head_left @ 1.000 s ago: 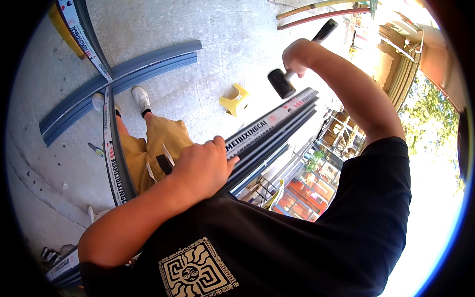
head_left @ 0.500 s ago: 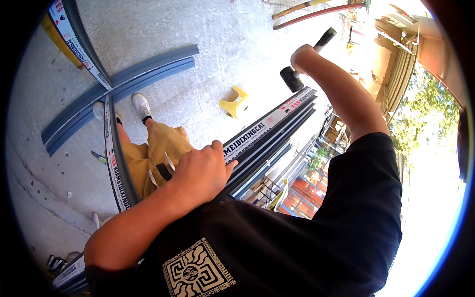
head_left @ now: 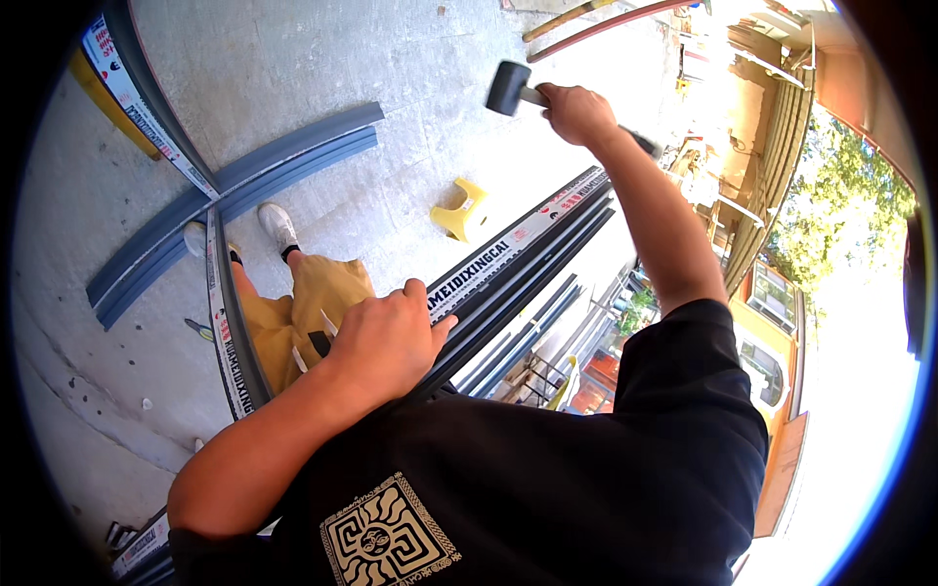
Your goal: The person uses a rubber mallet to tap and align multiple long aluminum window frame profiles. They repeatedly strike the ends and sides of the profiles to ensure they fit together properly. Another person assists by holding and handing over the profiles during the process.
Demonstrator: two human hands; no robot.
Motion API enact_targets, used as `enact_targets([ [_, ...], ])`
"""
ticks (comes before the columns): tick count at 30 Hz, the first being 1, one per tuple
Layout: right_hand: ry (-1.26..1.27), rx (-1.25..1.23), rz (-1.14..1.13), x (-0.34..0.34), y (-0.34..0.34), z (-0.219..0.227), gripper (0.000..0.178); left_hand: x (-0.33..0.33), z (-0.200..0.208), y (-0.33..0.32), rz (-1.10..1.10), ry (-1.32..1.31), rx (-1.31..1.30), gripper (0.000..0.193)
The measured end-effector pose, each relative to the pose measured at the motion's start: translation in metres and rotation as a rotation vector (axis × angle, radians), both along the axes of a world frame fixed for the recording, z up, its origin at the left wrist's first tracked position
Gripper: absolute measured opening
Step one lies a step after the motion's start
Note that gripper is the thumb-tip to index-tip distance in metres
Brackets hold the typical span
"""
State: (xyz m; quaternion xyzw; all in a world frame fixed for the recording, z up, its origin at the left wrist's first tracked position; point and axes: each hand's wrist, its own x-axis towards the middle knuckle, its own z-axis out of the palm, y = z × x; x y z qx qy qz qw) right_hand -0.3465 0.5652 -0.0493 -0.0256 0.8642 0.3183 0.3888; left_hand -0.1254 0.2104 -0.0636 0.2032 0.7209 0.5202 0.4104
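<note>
My right hand [head_left: 580, 113] is closed round the handle of a rubber mallet [head_left: 507, 88], raised above the far end of a dark metal profile. The black mallet head points to the left, apart from the profile. Across the top of that long profile [head_left: 528, 239], faced with white printed film, my left hand [head_left: 391, 337] is wrapped near its close end. Two grooved lengths stand out along the profile's side. Another film-covered profile [head_left: 223, 313] stands to the left, crossing a grey-blue profile [head_left: 293, 146] that lies on the concrete floor.
A yellow plastic stool [head_left: 459, 210] stands on the floor beyond the profile. A pair of scissors or pliers [head_left: 199, 329] lies at the left. Long poles [head_left: 606, 31] lie at the top. Racked metal lengths [head_left: 523, 337] are at the right.
My right hand has swung the mallet up and to the left, its head turning from pointing down to pointing left. My left hand stays on the profile, shifted slightly in view.
</note>
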Motion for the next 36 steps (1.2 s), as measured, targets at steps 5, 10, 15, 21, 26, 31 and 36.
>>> enact_targets([
  [5, 0.450, -0.648, -0.311, 0.062, -0.049, 0.022, 0.041, -0.001, 0.004, 0.004, -0.056, 0.012, -0.052, 0.042],
  [10, 0.500, -1.046, -0.431, 0.135, -0.133, 0.087, 0.041, -0.010, 0.021, 0.004, -0.086, 0.121, -0.163, 0.044],
  [15, 0.382, -1.328, -0.655, 0.185, -0.131, 0.122, 0.036, -0.008, 0.040, 0.002, -0.116, 0.216, -0.405, 0.046],
  [21, 0.598, -1.697, -0.931, 0.239, -0.091, 0.110, 0.030, 0.018, 0.058, 0.000, 0.040, 0.312, -0.452, 0.061],
  [26, 0.736, -1.674, -1.047, 0.290, -0.055, 0.108, 0.038, 0.053, 0.081, 0.005, 0.031, 0.505, -0.575, 0.118],
  [31, 0.883, -1.661, -1.081, 0.357, -0.029, 0.103, 0.038, 0.078, 0.076, 0.009, 0.032, 0.582, -0.679, 0.126],
  [36, 1.001, -1.661, -1.252, 0.434, -0.036, 0.089, 0.036, 0.089, 0.056, 0.003, -0.029, 0.757, -0.722, 0.123],
])
